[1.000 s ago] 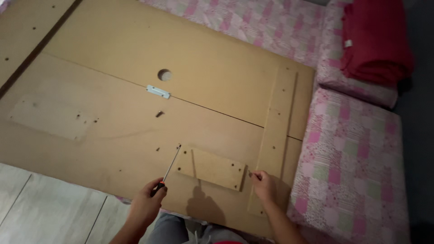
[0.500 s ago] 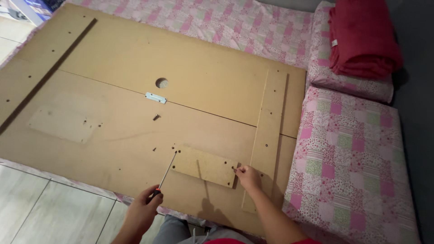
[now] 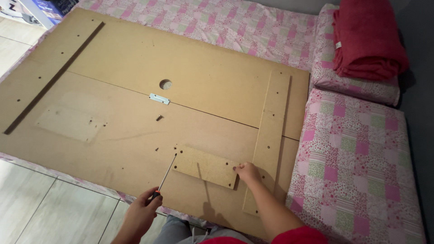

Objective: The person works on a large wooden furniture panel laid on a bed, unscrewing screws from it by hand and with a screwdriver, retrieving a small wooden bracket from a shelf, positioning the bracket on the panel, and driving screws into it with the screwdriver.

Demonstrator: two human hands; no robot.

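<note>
The big fibreboard back panel [image 3: 135, 68] lies flat; near its front edge sits a small rectangular board [image 3: 205, 166], long axis left-right; right hand [image 3: 247, 172] presses fingertips on its right end; left hand [image 3: 140, 216] is fisted around a screwdriver [image 3: 165, 173], tip at the board's left corner.

Fibreboard panel [image 3: 135, 68] – matt, smooth; quilt [image 3: 361, 149] – patchwork cloth.

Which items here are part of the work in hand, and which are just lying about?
In hand: left hand gripping screwdriver; right hand on small rectangular board; large fibreboard panel beneath; vertical wooden strip.

Lying about: folded red blanket; pink patchwork cushions; metal plate; loose screw.
</note>
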